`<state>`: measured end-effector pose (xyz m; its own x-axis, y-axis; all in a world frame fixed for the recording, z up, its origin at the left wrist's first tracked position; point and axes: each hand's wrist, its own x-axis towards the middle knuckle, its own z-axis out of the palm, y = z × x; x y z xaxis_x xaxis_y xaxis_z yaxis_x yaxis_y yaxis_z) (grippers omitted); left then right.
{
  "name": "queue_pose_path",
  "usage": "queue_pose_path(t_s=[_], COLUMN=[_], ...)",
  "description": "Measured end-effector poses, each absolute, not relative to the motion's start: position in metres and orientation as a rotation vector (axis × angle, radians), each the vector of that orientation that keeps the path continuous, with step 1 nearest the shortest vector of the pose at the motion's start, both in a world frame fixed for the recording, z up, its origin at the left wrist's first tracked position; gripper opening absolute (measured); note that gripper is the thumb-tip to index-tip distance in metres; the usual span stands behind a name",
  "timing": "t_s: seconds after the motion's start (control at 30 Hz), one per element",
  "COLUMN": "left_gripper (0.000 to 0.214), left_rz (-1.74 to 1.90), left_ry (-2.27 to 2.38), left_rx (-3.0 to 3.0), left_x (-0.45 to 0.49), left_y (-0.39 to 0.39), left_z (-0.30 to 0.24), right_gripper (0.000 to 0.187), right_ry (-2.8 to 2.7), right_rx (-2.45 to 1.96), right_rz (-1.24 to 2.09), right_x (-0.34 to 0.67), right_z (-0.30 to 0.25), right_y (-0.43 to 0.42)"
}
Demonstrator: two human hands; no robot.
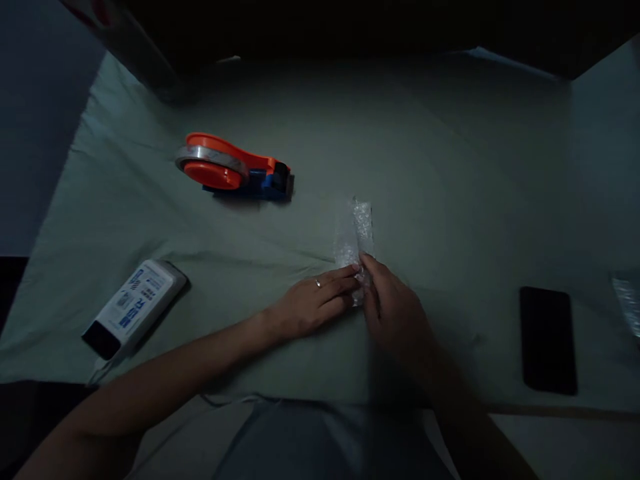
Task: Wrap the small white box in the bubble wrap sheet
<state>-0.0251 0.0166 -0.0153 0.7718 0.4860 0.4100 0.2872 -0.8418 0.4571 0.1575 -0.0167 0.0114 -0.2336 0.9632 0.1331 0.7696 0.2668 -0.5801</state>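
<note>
A small bundle of clear bubble wrap (356, 233) lies on the grey-green cloth (320, 133) in the middle of the table. My left hand (310, 307), with a ring on one finger, rests flat, its fingertips stretched out against the near end of the bundle. My right hand (395, 313) pinches that same near end from the right, fingers pressed together on the wrap. What is inside the wrap is hidden. The light is dim.
An orange and blue tape dispenser (233, 167) with a roll of clear tape lies at the back left. A white and blue packet (135, 308) sits at the near left. A black phone (547, 339) lies at the near right. More clear wrap (629, 303) shows at the right edge.
</note>
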Motion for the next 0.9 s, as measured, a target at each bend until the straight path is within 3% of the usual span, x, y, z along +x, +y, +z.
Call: queue_pose_path(t_s=[0.2,0.43,0.6,0.9], left_gripper=[0.02,0.027,0.027,0.033], left_rz=[0.772,0.785,0.809,0.662], left_ry=[0.614,0.52,0.596,0.505], left_rx=[2.772,2.625,2.392,2.565], left_x=[-0.018,-0.02,-0.025,-0.024], left_y=[0.016,0.015,0.027,0.064], left_z=[-0.017,-0.017,-0.008,-0.017], right_gripper=[0.035,0.037,0.026,0.018], right_ry=[-2.012,-2.23,-2.306,-2.339], right_rx=[-1.469,-1.298,-1.302,-1.299], right_rz=[0.538,0.387,0.323,0.234], right_x=[0.165,0.175,0.173,0.17], right_z=[0.009,-0.006,-0.007,-0.003], right_y=[-0.026,-0.044,-0.041,-0.037])
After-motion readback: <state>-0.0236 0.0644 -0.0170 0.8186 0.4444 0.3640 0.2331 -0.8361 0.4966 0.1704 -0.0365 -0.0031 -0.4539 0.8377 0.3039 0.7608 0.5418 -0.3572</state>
